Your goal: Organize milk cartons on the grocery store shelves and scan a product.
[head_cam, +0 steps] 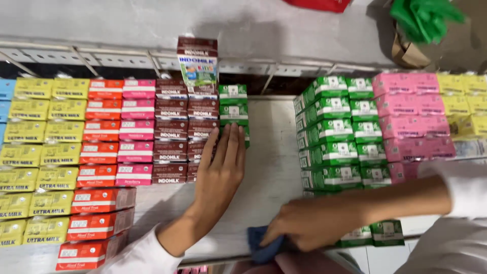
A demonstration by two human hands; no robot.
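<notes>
Fingers of left hand (219, 175) flat on boxy green cartons (234, 112), right hand (304, 223) clutching blue cloth (261, 244)

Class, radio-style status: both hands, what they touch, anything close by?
Left hand flat against green cartons. Right hand presses blue cloth on white shelf. Green carton stack close beside.

The small green cartons (234, 112) are sitting in a short single-file row on the pale shelf (271, 157), tops facing up, white label patches showing, pressed right against the dark brown cartons on their left. The nearest one is lying mostly hidden under fingers (227, 144). The blue cloth (259, 245) is lying bunched at the shelf's front edge, crumpled and dark, half covered, only a folded corner peeking out.
</notes>
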